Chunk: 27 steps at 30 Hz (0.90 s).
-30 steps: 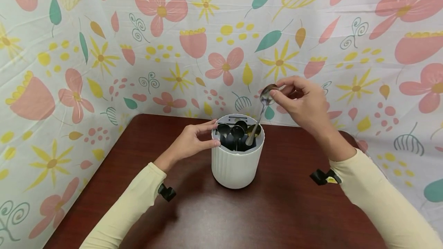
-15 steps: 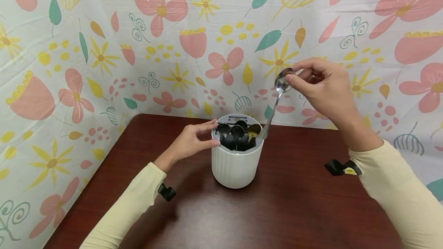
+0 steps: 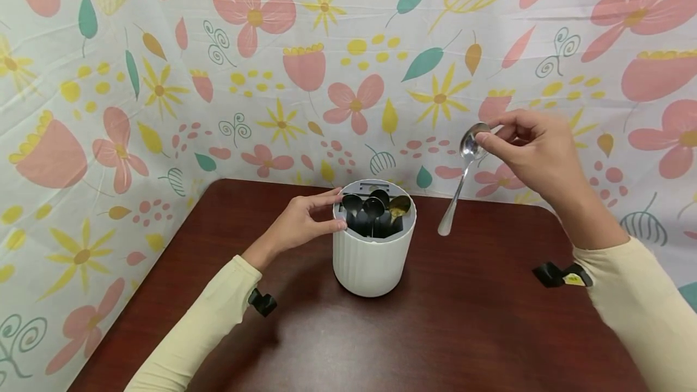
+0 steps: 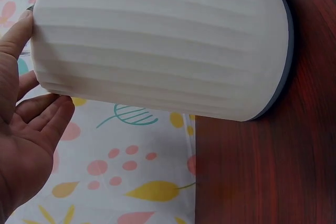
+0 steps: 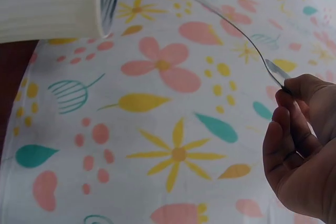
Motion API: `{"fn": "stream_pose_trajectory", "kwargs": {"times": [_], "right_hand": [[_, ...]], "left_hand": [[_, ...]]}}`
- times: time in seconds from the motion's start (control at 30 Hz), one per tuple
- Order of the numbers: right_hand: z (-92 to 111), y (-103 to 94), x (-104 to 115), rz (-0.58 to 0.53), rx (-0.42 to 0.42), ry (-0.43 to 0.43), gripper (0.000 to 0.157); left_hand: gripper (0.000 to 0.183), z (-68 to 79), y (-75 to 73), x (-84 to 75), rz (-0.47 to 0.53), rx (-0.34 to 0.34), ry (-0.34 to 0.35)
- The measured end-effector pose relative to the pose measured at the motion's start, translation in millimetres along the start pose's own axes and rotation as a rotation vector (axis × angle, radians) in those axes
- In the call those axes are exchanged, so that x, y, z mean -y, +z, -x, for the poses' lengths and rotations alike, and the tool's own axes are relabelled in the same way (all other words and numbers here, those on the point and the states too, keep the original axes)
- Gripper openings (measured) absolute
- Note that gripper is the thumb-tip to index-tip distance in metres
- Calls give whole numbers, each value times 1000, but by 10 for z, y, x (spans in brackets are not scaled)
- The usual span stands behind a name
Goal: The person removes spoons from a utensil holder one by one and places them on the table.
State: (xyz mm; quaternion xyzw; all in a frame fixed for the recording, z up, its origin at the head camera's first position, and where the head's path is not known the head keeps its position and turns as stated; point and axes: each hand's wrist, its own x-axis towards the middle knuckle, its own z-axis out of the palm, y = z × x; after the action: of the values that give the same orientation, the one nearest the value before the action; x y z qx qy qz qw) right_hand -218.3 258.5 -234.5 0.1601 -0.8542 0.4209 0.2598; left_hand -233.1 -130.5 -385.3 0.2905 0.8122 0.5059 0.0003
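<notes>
A ribbed white utensil holder (image 3: pixel 372 268) stands upright on the table. My left hand (image 3: pixel 296 222) steadies its rim from the left, thumb toward the front and fingers farther back; the left wrist view shows the fingertips (image 4: pixel 64 103) against its side. Up to the right, my right hand (image 3: pixel 536 150) pinches a silver spoon (image 3: pixel 467 149) by its bowl between thumb and fingers. The handle slants down and left, its end free of the holder. Inside the holder are several black spoons (image 3: pixel 373 207) and a gold-coloured spoon (image 3: pixel 400 204), bowls upward.
The dark reddish-brown table (image 3: pixel 463 331) ends at the back against a white cloth (image 3: pixel 348 29) printed with flowers. A black band (image 3: pixel 561 274) sits at the right wrist, another black piece (image 3: pixel 263 302) at the left.
The right hand has carried the silver spoon out of the holder, up and right past the rim, then right and slightly lower. Left hand and holder have stayed put.
</notes>
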Motion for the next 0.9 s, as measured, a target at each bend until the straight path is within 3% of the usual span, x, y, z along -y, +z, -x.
{"fn": "stream_pose_trajectory", "kwargs": {"times": [0.4,0.9], "right_hand": [[229,75,-449,82,69,59,20],[492,300,-814,61,180,111,19]], "left_hand": [[62,2,-2,-25,10,-1,-7],[60,0,4,-4,11,2,0]]}}
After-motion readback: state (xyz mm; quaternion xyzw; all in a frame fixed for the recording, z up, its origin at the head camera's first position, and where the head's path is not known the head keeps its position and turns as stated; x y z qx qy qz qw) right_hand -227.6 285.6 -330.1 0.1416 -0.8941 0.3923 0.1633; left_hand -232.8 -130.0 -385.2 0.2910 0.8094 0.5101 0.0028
